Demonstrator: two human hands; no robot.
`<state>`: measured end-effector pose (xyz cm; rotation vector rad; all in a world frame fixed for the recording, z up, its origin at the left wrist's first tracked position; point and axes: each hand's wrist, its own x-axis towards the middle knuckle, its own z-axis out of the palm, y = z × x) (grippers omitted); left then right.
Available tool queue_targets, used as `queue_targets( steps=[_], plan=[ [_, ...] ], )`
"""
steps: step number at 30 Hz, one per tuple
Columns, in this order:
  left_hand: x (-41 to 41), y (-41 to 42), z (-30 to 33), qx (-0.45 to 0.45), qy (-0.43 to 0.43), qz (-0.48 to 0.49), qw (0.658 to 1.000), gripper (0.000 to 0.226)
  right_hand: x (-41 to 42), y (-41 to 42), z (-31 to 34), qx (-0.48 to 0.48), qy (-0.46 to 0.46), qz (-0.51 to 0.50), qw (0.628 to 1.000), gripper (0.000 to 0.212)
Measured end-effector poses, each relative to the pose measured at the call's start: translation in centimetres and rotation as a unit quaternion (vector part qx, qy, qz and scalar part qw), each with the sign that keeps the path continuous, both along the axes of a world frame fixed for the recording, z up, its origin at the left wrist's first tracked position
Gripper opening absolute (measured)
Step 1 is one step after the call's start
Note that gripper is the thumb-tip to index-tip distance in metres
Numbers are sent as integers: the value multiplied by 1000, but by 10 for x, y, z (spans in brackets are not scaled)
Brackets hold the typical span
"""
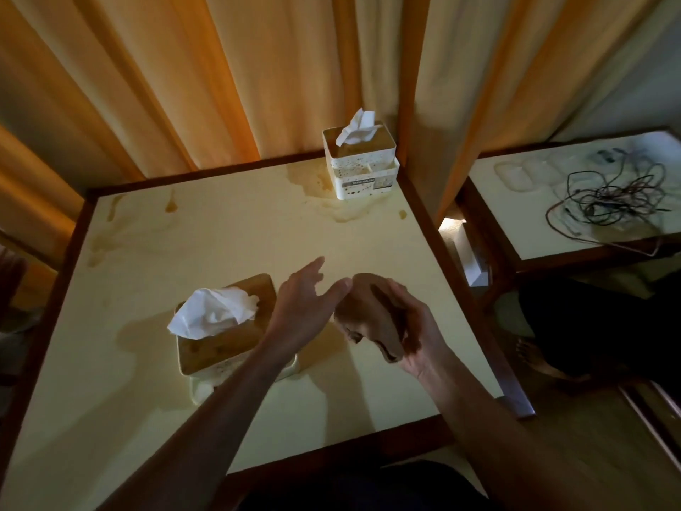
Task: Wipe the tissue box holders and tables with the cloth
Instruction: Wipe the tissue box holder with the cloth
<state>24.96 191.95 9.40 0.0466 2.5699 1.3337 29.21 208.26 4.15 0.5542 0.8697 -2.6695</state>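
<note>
Left hand [306, 307] is reaching forward above the table [228, 237], fingers straight and spread, released and holding nothing; its thumb is lying just beside the cloth [372, 319]. Right hand [416, 330] is hovering palm-up to its right, fingers curled round the bunched brown cloth — a firm grasp.

Near tissue box holder [224, 337] is standing at the left of the forearm, partly hidden by it, a white tissue rising from its wooden lid. Far tissue box holder [363, 165] is sitting at the back right corner, speckled with brown spots. Brown stains [331, 201] are spreading over the pale top around it and along the left side.

A dark wooden rim is framing the table. Open surface is lying between the two holders. Orange curtains [184, 79] are hanging behind. A second table [523, 215] at the right — set apart by a gap — is carrying tangled cables [611, 197].
</note>
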Motion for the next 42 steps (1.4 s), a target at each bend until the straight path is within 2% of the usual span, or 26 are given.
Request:
queue_targets(
  steps=[2, 4, 5, 7, 9, 13, 15, 18, 20, 23, 27, 30, 33, 38, 40, 42],
  plan=[
    [11, 10, -9, 163, -142, 58, 975, 74, 3, 6, 3, -30, 27, -6, 999, 53],
    [19, 15, -16, 305, -289, 86, 903, 76, 7, 9, 4, -19, 35, 9, 999, 54],
    [22, 16, -16, 345, -342, 89, 869, 77, 8, 11, 5, 7, 31, 22, 999, 52],
    [24, 19, -17, 370, -385, 82, 842, 80, 10, 13, 5, 64, 9, 40, 997, 52],
    [25, 24, -18, 351, -349, 107, 862, 65, 11, 15, 7, 93, -4, 50, 994, 52],
    [22, 29, -19, 324, -189, 168, 912, 20, 11, 18, 9, 109, -4, 63, 992, 44],
    [21, 31, -12, 307, -118, 148, 933, 15, 13, 18, 8, 38, 16, 55, 998, 51],
    [21, 39, 1, 249, -41, 134, 958, 14, 22, 13, 1, -143, 18, -18, 989, 75],
    [20, 47, 5, 218, -7, 131, 967, 13, 22, 5, -12, -191, -13, -70, 979, 72],
    [20, 60, 3, 224, -6, 156, 962, 15, 23, -16, -36, -178, -83, -133, 972, 59],
    [18, 70, 0, 229, -30, 197, 953, 10, 35, -43, -44, -162, -146, -99, 971, 80],
    [20, 68, -11, 238, -62, 225, 943, 14, 39, -45, -36, -158, -114, -51, 980, 98],
    [22, 66, -31, 259, -101, 246, 929, 23, 36, -45, -31, -163, -95, -38, 981, 107],
    [34, 61, -25, 264, -133, 224, 929, 10, 27, -31, -26, -149, -77, -105, 980, 110],
    [39, 53, -30, 262, -131, 195, 936, 13, 21, -23, -24, -142, -44, -101, 984, 110],
    [44, 44, -33, 257, -135, 173, 941, 19, 18, -17, -23, -131, -38, -90, 986, 100]
  ],
)
